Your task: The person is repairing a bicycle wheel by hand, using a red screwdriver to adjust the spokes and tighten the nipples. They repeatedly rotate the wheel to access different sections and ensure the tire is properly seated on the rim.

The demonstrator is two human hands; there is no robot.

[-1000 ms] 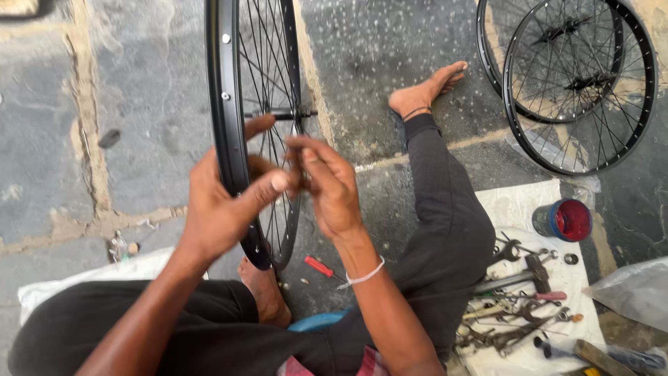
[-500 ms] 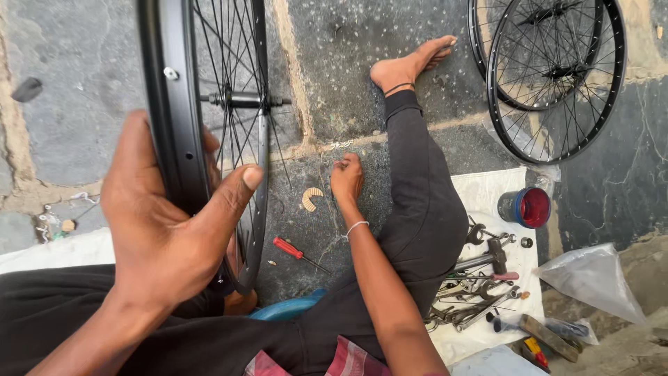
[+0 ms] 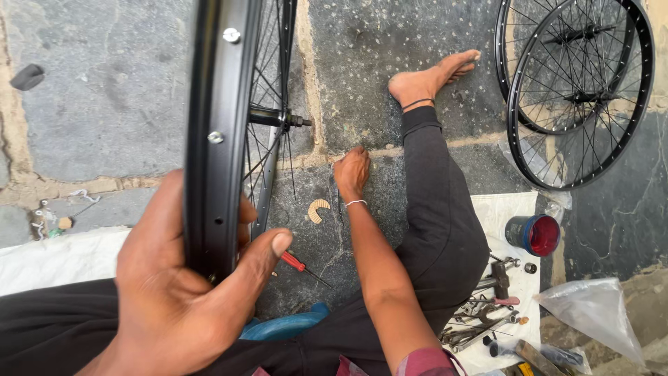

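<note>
Rim (image 3: 217, 139) of black bicycle wheel, upright, running from top centre down to lower left of frame, where left hand (image 3: 177, 299) clamps it: thumb laid across near face, fingers wrapped behind. Spokes (image 3: 268, 90) and hub axle (image 3: 278, 118) show just right of the rim, upper centre.

Handling, judged: stiff metal hoop, light for its span, smooth painted surface likely a bit slick. Spokes thin and easily bent, so grip belongs on the rim band, as now, or at the axle ends (never on a single spoke).

Right hand (image 3: 351, 170) at centre frame, resting knuckles-up on the ground, fingers curled down loosely; holds nothing that I can see, though the fingertips are hidden. Small curved tan piece (image 3: 319, 210) lies just left of it; red-handled screwdriver (image 3: 299, 266) nearer the lower centre.

Surface: rough grey stone paving (image 3: 104, 90) with sandy joints. Person sits on it, one bare foot (image 3: 431, 80) stretched toward upper centre. White cloth (image 3: 511, 209) at right carries a red-and-blue tin (image 3: 534, 235) and loose spanners (image 3: 487, 320). Two more black wheels (image 3: 577, 83) lie at upper right; clear plastic bag (image 3: 591, 313) at lower right.
</note>
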